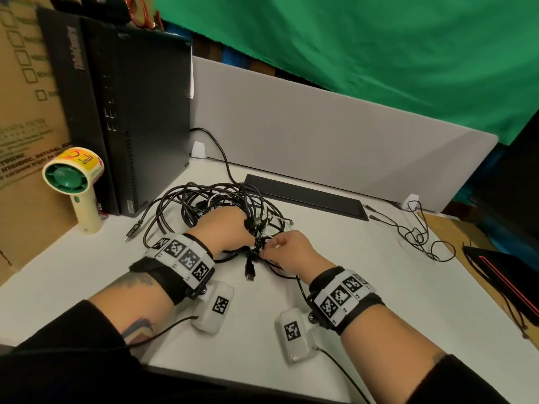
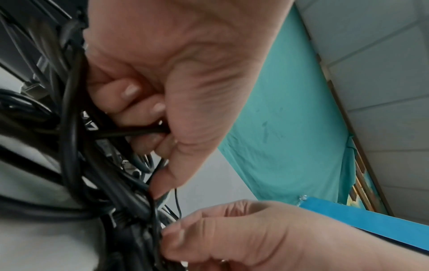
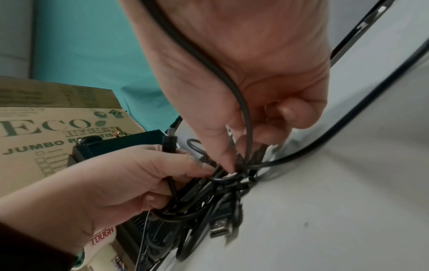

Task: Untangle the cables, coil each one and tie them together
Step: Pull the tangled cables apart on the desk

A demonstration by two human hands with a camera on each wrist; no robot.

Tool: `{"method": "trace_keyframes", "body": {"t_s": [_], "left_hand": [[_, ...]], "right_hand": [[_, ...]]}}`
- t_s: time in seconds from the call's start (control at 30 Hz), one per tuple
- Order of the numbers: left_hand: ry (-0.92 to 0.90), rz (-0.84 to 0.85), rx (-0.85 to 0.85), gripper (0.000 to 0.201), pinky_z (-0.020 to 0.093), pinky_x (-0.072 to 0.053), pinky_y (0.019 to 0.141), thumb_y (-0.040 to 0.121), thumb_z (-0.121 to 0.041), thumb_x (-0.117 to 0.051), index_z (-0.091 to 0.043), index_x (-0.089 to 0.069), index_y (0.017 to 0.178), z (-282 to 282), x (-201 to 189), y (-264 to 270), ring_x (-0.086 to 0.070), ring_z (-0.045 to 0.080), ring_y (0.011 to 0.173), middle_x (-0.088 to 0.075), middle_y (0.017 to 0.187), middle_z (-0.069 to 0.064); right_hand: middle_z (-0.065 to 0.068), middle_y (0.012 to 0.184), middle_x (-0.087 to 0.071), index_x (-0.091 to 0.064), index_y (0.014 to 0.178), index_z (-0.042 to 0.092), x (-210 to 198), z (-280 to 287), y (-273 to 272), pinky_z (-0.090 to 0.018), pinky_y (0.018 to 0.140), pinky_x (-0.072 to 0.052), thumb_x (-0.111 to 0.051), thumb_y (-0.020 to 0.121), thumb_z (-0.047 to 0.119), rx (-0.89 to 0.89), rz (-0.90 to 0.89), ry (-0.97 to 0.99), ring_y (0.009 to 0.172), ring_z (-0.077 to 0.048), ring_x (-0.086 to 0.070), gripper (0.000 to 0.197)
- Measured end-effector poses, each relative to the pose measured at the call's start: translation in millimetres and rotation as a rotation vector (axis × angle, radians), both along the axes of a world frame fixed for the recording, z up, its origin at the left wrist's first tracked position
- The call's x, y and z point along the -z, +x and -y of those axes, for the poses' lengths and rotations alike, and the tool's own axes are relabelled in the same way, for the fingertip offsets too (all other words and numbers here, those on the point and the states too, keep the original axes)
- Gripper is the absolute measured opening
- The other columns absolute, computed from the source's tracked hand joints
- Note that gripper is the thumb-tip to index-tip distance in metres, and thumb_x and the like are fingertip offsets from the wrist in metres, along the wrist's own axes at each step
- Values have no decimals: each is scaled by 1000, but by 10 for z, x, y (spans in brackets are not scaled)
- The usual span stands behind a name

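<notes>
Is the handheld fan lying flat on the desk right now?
No, the handheld fan stands upright on its handle at the desk's left edge, beside the black computer tower.

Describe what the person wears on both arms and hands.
Both hands, left hand and right hand, are bare. Each wrist carries a black strap with white square-coded tags and a white cabled pod. Black sleeves; tattooed forearms.

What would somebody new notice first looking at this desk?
First, the tangle of black cables mid-desk, with the left hand gripping a bunch of them and the right hand pinching strands at the knot. Next, the green-and-cream handheld fan standing at the left, beside the black computer tower.
</notes>
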State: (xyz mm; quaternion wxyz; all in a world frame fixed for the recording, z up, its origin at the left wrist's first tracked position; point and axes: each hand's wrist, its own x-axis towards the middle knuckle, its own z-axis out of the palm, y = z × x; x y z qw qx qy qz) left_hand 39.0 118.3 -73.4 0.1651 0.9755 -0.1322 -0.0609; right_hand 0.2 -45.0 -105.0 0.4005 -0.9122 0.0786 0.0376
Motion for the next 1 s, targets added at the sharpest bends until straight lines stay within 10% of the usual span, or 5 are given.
{"method": "trace_keyframes", "body": {"t_s": [0.23, 0.53, 0.7, 0.9, 1.0], "left_hand": [[-56, 18, -125, 18, 30, -43, 62, 81, -19, -65, -21, -49, 74, -98, -34, 74, -55, 17, 73, -58, 80, -4], [-203, 201, -131, 29, 32, -40, 62, 83, -6, -62, -28, -48, 96, -156, -57, 113, -56, 17, 79, -59, 87, -5], [-312, 212, -39, 58, 25, -39, 59, 77, 7, -59, -31, -43, 118, -154, -68, 91, -56, 17, 85, -55, 104, -3], [-238, 68, 290, 38, 40, -39, 104, 86, -19, -63, -52, -66, 104, -204, -179, 32, -43, 16, 116, -44, 115, -10], [-102, 36, 275, 18, 47, -30, 112, 84, -51, -66, -54, -64, 101, -215, -179, 3, -39, 17, 123, -45, 119, -12]], "right_hand": [[11, 46, -48, -67, 67, 15, 5, 88, -66, -16, 39, -31, -66, 84, 4, 158, -6, 419, 41, -4, -39, 20], [0, 74, -60, -52, 55, 22, -484, 197, -140, -27, 65, -36, -49, 52, -3, 106, 254, 791, 79, -19, -53, 25], [-14, 104, -72, -41, 76, 17, -703, 301, -164, -45, 94, -44, -44, 63, -5, -69, 307, 1262, 117, -34, -65, 25], [-9, 65, -43, -37, 73, 14, -793, 206, -225, -46, 76, -54, -34, 78, -3, -72, 289, 1384, 61, -27, -50, 18], [-4, 60, -34, -34, 66, 18, -789, 175, -206, -26, 48, -28, -40, 85, 9, 59, 266, 1154, 48, -16, -26, 22]]}}
